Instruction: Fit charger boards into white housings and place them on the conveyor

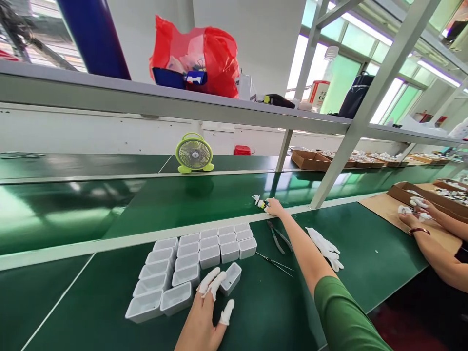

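Note:
My right hand reaches over the green belt, its fingers closed on a small white plug-like part with thin prongs and black and yellow bits. White finger covers sit on the fingertips of my left hand. Its fingers are apart, beside a loose, tilted white plastic box; whether they touch it I cannot tell. Rows of similar white boxes stand to the left and behind. Pliers, tweezers and a white glove lie near my right forearm.
A green fan stands beyond the belt. A shelf runs above, carried by a slanted metal post. To the right, a co-worker's hands handle white parts beside cardboard trays.

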Action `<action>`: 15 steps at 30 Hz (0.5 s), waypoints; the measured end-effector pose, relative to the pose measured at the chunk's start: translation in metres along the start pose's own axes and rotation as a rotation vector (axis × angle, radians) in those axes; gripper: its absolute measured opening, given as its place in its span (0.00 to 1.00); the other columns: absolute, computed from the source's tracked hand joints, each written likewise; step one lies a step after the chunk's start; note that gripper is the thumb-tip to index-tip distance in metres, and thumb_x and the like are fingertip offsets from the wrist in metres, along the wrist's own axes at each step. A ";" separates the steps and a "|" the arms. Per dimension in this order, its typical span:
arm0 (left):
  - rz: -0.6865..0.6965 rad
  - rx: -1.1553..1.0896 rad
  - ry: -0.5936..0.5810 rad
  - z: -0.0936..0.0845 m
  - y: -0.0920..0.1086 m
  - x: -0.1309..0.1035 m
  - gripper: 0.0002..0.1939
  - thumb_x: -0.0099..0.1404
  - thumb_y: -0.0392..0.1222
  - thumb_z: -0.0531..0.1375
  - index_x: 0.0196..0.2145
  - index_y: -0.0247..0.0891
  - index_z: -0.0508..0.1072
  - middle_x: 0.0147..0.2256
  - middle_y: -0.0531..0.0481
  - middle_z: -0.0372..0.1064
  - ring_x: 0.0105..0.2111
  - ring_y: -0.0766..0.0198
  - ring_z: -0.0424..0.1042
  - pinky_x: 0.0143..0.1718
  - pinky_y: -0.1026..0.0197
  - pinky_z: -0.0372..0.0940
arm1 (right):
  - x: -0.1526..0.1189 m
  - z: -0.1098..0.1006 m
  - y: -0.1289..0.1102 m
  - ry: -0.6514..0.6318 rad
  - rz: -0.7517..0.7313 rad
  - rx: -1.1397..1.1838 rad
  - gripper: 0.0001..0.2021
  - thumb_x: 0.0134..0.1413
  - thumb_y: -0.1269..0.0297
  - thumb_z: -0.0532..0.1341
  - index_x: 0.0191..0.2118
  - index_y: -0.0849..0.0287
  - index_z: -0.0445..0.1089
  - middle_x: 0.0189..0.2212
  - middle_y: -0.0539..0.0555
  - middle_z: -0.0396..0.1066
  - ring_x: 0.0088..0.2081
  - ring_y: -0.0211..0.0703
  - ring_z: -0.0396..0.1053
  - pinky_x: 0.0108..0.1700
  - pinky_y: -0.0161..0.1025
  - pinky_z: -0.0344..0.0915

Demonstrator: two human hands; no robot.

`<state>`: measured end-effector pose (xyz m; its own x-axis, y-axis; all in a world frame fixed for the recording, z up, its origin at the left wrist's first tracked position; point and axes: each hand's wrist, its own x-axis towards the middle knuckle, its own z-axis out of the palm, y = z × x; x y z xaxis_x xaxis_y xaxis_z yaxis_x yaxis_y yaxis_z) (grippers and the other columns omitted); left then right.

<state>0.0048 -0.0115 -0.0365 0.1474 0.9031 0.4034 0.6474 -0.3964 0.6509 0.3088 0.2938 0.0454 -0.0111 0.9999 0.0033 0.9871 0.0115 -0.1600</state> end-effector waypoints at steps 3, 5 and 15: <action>-0.068 0.002 -0.092 0.004 -0.001 0.002 0.24 0.68 0.47 0.56 0.60 0.39 0.67 0.49 0.36 0.71 0.46 0.46 0.75 0.49 0.43 0.73 | 0.007 0.005 -0.008 -0.015 -0.041 -0.014 0.18 0.65 0.58 0.62 0.56 0.60 0.68 0.54 0.58 0.70 0.50 0.49 0.72 0.51 0.52 0.73; -0.110 -0.011 -0.090 0.007 0.002 0.002 0.26 0.69 0.47 0.54 0.62 0.39 0.65 0.50 0.36 0.71 0.48 0.46 0.74 0.50 0.43 0.72 | 0.007 0.006 -0.013 -0.005 -0.071 -0.015 0.18 0.65 0.58 0.62 0.56 0.60 0.67 0.54 0.59 0.69 0.51 0.50 0.72 0.51 0.52 0.72; -0.091 -0.069 -0.067 0.007 0.011 0.008 0.25 0.69 0.48 0.50 0.60 0.35 0.65 0.55 0.33 0.68 0.57 0.45 0.69 0.57 0.39 0.67 | -0.009 -0.023 -0.032 -0.158 -0.366 0.070 0.17 0.65 0.58 0.62 0.55 0.60 0.68 0.54 0.58 0.70 0.50 0.49 0.72 0.50 0.51 0.73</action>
<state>0.0188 -0.0080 -0.0308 0.1417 0.9438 0.2985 0.6074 -0.3210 0.7266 0.2811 0.2841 0.0726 -0.3899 0.9175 -0.0781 0.9000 0.3618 -0.2430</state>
